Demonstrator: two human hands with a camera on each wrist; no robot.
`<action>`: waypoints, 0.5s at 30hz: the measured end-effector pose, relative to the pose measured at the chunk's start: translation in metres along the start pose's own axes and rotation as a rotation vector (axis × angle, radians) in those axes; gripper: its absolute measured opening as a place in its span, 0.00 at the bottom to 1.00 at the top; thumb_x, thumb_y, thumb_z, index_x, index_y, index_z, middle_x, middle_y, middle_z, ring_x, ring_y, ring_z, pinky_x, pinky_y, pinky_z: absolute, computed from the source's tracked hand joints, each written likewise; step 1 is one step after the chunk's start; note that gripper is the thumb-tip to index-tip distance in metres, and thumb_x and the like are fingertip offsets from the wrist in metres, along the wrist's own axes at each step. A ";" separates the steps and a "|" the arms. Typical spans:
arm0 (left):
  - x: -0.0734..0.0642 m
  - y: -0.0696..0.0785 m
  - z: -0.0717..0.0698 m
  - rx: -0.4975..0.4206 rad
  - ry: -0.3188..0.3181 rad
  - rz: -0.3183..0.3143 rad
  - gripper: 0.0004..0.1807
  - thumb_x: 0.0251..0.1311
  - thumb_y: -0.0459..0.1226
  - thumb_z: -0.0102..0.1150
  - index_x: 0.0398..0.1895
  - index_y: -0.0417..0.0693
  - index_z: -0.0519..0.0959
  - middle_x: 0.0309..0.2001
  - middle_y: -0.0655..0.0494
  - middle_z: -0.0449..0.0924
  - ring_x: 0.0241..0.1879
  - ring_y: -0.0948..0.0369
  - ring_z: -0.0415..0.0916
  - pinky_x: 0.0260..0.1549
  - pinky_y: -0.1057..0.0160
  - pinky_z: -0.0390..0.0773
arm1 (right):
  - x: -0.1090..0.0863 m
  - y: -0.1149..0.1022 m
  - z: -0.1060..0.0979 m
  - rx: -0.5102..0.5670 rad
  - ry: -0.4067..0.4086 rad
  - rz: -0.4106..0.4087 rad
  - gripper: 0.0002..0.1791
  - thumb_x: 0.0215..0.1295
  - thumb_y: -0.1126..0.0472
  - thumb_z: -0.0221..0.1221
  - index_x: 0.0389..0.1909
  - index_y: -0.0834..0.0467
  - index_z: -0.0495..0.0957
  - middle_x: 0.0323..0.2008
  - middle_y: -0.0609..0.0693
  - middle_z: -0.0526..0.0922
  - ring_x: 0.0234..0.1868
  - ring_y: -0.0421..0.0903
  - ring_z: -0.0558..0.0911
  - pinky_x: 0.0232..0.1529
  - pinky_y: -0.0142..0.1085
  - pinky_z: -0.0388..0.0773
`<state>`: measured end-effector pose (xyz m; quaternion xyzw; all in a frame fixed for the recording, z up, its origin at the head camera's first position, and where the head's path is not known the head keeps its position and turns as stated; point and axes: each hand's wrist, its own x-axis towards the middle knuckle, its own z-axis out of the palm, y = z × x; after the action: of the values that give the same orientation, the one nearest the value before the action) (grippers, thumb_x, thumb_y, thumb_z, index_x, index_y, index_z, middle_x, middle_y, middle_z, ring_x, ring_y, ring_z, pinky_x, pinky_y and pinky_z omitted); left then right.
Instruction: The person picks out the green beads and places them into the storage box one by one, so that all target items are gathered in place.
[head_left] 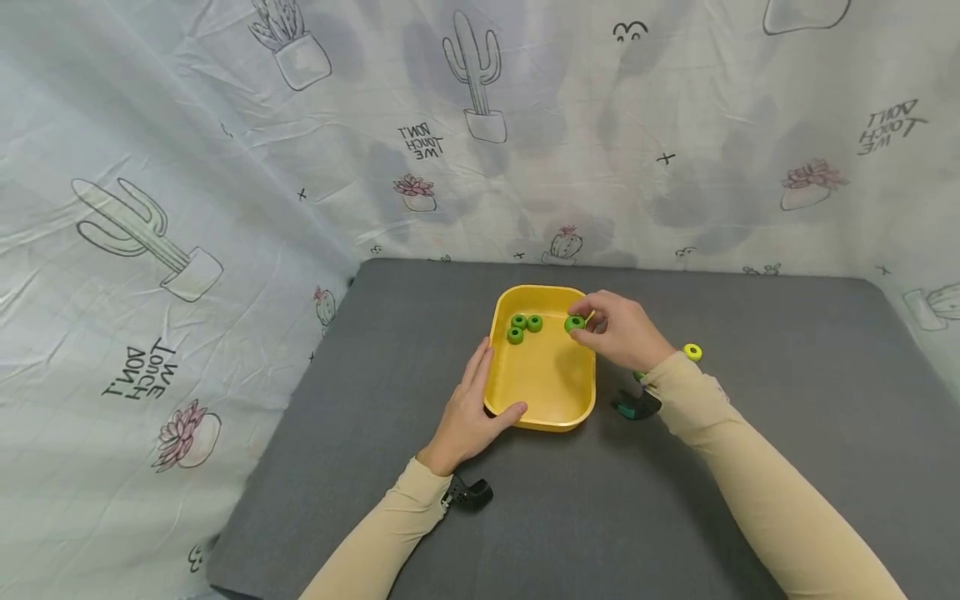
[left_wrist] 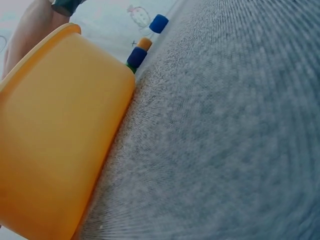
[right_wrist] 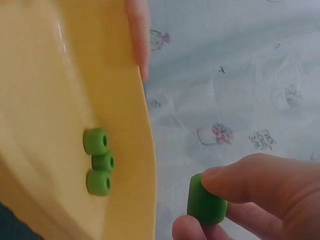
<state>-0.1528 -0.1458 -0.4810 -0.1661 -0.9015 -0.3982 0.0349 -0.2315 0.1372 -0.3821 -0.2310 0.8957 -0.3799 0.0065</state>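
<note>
Beyond the desk's far edge hangs a pale printed cloth, covered with potted cacti, succulents and mirrored lettering, and it runs down the left side too. The dark grey desk reaches toward the person, whose beige left sleeve and right sleeve come in over its near side. A yellow tray with rounded corners sits around the middle of the desk, nearer the far edge.

At the tray's near left corner lies the left hand, spread out, its fingers straight along the left wall and its thumb reaching across the corner. Over the far right corner, the right hand pinches a green bead between thumb and fingers.

Three more green beads are bunched inside the tray, toward its far left corner, their holes visible. Out on the desk, to the right of the tray, a yellow bead lies just beside the right sleeve. From the left wrist I see two blue cylinders beyond the tray, with a yellow-orange cylinder between them; I cannot tell whether that is the same yellow bead.
</note>
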 end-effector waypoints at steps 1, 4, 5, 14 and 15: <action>0.000 0.000 0.000 -0.002 -0.003 -0.003 0.57 0.65 0.61 0.63 0.86 0.45 0.46 0.86 0.59 0.38 0.82 0.53 0.53 0.73 0.38 0.63 | 0.001 -0.001 0.002 0.002 -0.006 0.003 0.16 0.67 0.63 0.69 0.54 0.60 0.83 0.49 0.56 0.83 0.42 0.50 0.83 0.43 0.45 0.83; -0.001 0.000 0.001 -0.005 -0.009 -0.005 0.57 0.65 0.62 0.63 0.86 0.45 0.46 0.86 0.62 0.37 0.82 0.53 0.52 0.74 0.39 0.63 | 0.006 -0.005 0.009 0.013 -0.014 0.004 0.15 0.66 0.64 0.69 0.53 0.60 0.83 0.48 0.56 0.83 0.42 0.51 0.83 0.42 0.44 0.83; -0.002 0.000 0.001 -0.004 -0.010 -0.005 0.57 0.65 0.62 0.63 0.86 0.45 0.46 0.86 0.63 0.37 0.82 0.54 0.52 0.74 0.39 0.63 | 0.008 -0.006 0.011 0.014 -0.016 0.004 0.15 0.66 0.63 0.69 0.53 0.60 0.84 0.48 0.56 0.83 0.42 0.51 0.83 0.42 0.44 0.83; 0.000 -0.002 0.001 0.018 0.009 0.017 0.57 0.65 0.63 0.62 0.85 0.45 0.47 0.86 0.65 0.37 0.80 0.50 0.56 0.71 0.36 0.65 | 0.027 -0.011 0.026 0.043 -0.033 0.034 0.17 0.66 0.65 0.69 0.55 0.62 0.83 0.51 0.58 0.83 0.45 0.53 0.83 0.46 0.47 0.83; 0.000 -0.002 0.001 0.019 0.010 0.019 0.57 0.65 0.63 0.62 0.85 0.44 0.47 0.86 0.66 0.36 0.80 0.49 0.56 0.71 0.36 0.65 | 0.028 -0.013 0.028 0.047 -0.037 0.042 0.17 0.66 0.65 0.69 0.55 0.62 0.83 0.51 0.58 0.83 0.44 0.54 0.83 0.46 0.47 0.83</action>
<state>-0.1538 -0.1464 -0.4835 -0.1724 -0.9034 -0.3899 0.0448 -0.2466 0.0989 -0.3886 -0.2190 0.8908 -0.3963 0.0367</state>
